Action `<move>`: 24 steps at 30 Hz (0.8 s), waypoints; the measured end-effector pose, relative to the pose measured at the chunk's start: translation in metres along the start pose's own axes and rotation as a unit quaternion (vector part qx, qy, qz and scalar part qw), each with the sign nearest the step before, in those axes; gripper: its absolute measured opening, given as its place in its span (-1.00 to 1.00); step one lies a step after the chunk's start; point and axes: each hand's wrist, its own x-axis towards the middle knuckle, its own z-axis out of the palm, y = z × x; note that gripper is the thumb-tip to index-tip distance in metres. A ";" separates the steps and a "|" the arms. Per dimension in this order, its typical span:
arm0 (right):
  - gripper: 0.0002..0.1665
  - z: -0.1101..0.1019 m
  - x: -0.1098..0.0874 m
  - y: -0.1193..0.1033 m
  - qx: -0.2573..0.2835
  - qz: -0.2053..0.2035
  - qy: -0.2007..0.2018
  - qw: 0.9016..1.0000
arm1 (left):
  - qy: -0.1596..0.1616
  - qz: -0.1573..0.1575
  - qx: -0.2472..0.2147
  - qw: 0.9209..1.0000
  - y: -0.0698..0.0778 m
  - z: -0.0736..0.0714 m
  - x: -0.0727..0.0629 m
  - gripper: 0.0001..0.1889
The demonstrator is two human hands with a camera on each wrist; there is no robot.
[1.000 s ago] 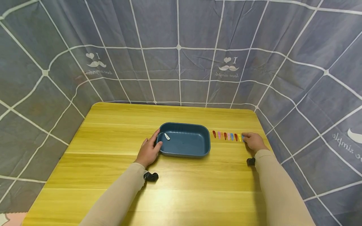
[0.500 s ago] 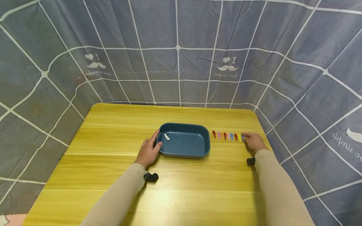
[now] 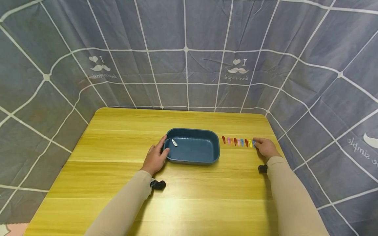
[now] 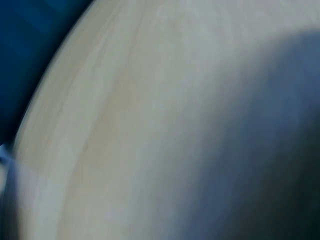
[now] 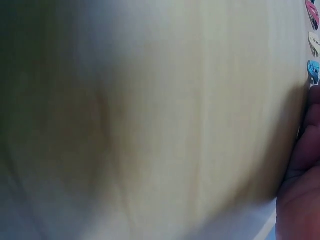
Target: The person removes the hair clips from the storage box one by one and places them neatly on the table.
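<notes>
In the head view my left hand [image 3: 154, 159] rests against the left end of a dark blue plastic basin [image 3: 192, 162], its fingers along the side and its thumb at the near corner. A white snap hair clip [image 3: 174, 142] lies inside the basin near that end. At the right, the fingertips of my right hand [image 3: 266, 148] are right at a blue hair clip [image 3: 253, 144], the last of a row. The right wrist view shows the blue clip [image 5: 313, 71] beside my curled fingers; I cannot tell whether they pinch it.
The row on the wooden table [image 3: 189, 203] runs from a dark red clip [image 3: 223, 140] beside the basin through several others, to a yellow clip [image 3: 250, 143] by the blue one. A grey checked curtain [image 3: 189, 65] hangs behind the table and on both sides.
My right hand has shifted very slightly rightward, and a little more of the blue hair clip shows. The left hand, the basin and the white clip have stayed in place.
</notes>
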 end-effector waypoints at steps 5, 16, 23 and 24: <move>-0.38 -0.003 -0.002 0.001 -0.021 -0.011 0.012 1.000 | -0.002 0.004 0.001 1.000 -0.001 0.001 0.000 -0.33; -0.41 -0.007 -0.005 -0.047 -0.022 -0.078 0.073 0.994 | -0.005 -0.003 0.000 1.000 0.000 -0.001 -0.002 -0.34; -0.43 0.012 -0.011 -0.136 -0.041 -0.162 0.029 0.985 | -0.010 0.000 0.002 1.000 -0.002 -0.002 -0.002 -0.34; -0.44 0.017 -0.012 -0.147 -0.047 -0.174 0.021 0.983 | -0.010 0.001 0.001 1.000 -0.002 -0.002 -0.002 -0.34</move>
